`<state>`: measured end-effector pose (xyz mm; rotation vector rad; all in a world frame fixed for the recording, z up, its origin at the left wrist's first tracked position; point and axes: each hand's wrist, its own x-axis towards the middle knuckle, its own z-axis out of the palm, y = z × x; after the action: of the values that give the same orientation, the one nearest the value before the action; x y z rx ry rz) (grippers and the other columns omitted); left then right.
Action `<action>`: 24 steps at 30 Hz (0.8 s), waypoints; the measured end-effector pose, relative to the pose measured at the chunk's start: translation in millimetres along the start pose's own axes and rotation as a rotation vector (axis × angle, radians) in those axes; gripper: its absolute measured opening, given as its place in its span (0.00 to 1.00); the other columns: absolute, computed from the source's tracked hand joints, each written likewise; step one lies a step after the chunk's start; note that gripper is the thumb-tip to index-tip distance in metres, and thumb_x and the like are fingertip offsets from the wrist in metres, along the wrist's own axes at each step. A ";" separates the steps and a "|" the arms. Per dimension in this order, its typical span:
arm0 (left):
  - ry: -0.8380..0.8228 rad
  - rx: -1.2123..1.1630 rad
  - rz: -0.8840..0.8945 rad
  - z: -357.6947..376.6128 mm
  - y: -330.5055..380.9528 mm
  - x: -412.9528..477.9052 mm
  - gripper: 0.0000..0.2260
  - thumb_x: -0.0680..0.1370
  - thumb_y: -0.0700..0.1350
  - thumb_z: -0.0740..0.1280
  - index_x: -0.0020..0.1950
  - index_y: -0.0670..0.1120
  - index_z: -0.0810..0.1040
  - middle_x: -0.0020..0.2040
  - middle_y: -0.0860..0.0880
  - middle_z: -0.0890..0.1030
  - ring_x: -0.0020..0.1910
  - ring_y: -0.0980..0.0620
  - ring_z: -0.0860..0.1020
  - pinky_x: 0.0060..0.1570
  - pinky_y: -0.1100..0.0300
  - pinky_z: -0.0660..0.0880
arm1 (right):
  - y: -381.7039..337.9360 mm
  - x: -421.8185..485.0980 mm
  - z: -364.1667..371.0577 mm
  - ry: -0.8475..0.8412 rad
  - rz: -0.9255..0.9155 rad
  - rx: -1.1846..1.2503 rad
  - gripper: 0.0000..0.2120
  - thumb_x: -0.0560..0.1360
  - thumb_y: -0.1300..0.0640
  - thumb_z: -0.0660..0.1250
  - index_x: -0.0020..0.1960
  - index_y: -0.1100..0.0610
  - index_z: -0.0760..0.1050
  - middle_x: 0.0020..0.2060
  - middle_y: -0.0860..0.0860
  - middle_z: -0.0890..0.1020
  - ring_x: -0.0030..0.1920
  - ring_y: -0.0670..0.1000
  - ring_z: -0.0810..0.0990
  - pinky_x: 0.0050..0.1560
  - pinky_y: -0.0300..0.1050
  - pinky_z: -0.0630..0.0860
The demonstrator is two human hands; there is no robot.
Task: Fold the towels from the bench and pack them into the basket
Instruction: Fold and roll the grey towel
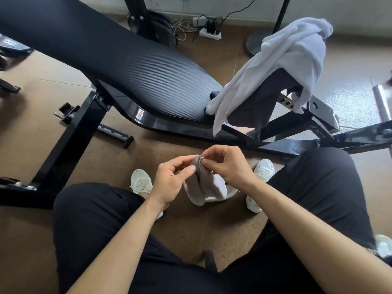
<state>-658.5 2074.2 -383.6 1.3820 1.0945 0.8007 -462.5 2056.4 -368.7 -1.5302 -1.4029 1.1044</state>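
Plainly, towel hangs from fingers (top pinched).

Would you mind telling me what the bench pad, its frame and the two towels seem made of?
The bench pad looks like vinyl: matte black, fine diagonal ribbing. The frame seems painted steel: glossy black, reflections, bolts. The white towel is soft cloth, maybe cotton, draping in folds. The grey towel looks similar, hanging limp.

Bench pad seen bare along length; right end blocked by draped white towel; floor between knees open, bounded ahead by frame bar
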 end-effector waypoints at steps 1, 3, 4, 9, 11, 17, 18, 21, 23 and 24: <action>0.005 -0.005 0.000 0.2 0.4 -0.1 0.12 0.80 0.37 0.69 0.59 0.51 0.85 0.55 0.52 0.87 0.59 0.52 0.84 0.61 0.54 0.80 | 0.0 -0.3 0.7 0.006 0.007 -0.001 0.03 0.75 0.61 0.76 0.48 0.58 0.85 0.37 0.51 0.86 0.37 0.53 0.85 0.41 0.49 0.84; 0.029 0.007 0.005 0.6 0.3 0.5 0.09 0.80 0.38 0.70 0.58 0.48 0.86 0.53 0.51 0.88 0.57 0.52 0.84 0.60 0.53 0.80 | 0.9 -1.0 2.8 0.009 0.013 -0.001 0.02 0.75 0.61 0.76 0.47 0.57 0.84 0.35 0.48 0.85 0.34 0.49 0.83 0.37 0.46 0.83; 0.044 0.032 0.021 0.2 -1.1 1.4 0.08 0.80 0.39 0.70 0.57 0.46 0.86 0.53 0.50 0.88 0.56 0.51 0.85 0.60 0.51 0.81 | 1.3 -1.2 4.0 0.012 0.008 -0.011 0.02 0.75 0.61 0.76 0.47 0.56 0.84 0.34 0.46 0.84 0.33 0.45 0.82 0.37 0.42 0.81; 0.056 0.067 0.045 -0.1 1.0 -0.1 0.09 0.79 0.39 0.72 0.56 0.50 0.86 0.51 0.53 0.88 0.55 0.53 0.85 0.58 0.53 0.82 | 2.6 -1.2 10.1 0.086 -0.077 -0.118 0.04 0.72 0.58 0.79 0.44 0.53 0.84 0.38 0.45 0.81 0.37 0.42 0.77 0.39 0.35 0.75; 0.047 0.050 0.041 0.6 3.6 -2.4 0.07 0.77 0.43 0.74 0.54 0.51 0.86 0.50 0.52 0.88 0.53 0.52 0.86 0.57 0.51 0.82 | 3.5 -0.7 12.6 0.127 -0.091 -0.137 0.07 0.70 0.59 0.80 0.40 0.52 0.82 0.39 0.45 0.77 0.37 0.41 0.74 0.38 0.33 0.72; 0.037 0.059 0.075 -4.4 -0.4 -2.1 0.07 0.75 0.45 0.75 0.52 0.50 0.87 0.48 0.49 0.88 0.52 0.45 0.86 0.55 0.41 0.82 | 4.8 0.2 14.7 0.068 -0.130 -0.234 0.08 0.70 0.52 0.79 0.41 0.50 0.81 0.44 0.44 0.79 0.46 0.45 0.77 0.44 0.36 0.74; 0.031 0.063 0.084 -5.0 0.0 -2.5 0.06 0.76 0.44 0.75 0.52 0.50 0.87 0.48 0.49 0.88 0.53 0.45 0.86 0.55 0.43 0.82 | 4.1 1.2 12.9 0.036 -0.130 -0.249 0.08 0.71 0.51 0.79 0.41 0.49 0.80 0.45 0.43 0.79 0.48 0.44 0.76 0.46 0.34 0.73; 0.060 0.091 0.126 -11.0 2.0 -2.6 0.08 0.78 0.40 0.73 0.52 0.53 0.85 0.48 0.53 0.87 0.52 0.49 0.85 0.53 0.53 0.82 | 6.4 2.7 5.6 -0.072 -0.117 -0.329 0.07 0.71 0.52 0.78 0.42 0.48 0.80 0.44 0.41 0.78 0.51 0.43 0.72 0.47 0.33 0.70; 0.102 0.093 0.136 -18.4 2.5 -1.3 0.09 0.79 0.39 0.72 0.51 0.53 0.84 0.47 0.53 0.86 0.51 0.49 0.84 0.51 0.60 0.80 | 8.8 1.2 2.2 -0.128 -0.070 -0.344 0.06 0.73 0.55 0.77 0.43 0.48 0.80 0.41 0.39 0.76 0.51 0.43 0.72 0.49 0.39 0.72; 0.120 0.099 0.142 -22.1 2.3 -1.0 0.09 0.79 0.38 0.71 0.52 0.53 0.83 0.47 0.53 0.86 0.51 0.50 0.84 0.51 0.62 0.80 | 10.1 0.9 1.4 -0.143 -0.057 -0.344 0.06 0.73 0.56 0.77 0.43 0.48 0.80 0.40 0.39 0.76 0.51 0.43 0.73 0.51 0.41 0.73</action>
<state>-679.0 2081.1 -378.5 1.5237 1.1507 0.9529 -460.5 2056.3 -378.8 -1.6605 -1.7963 0.9906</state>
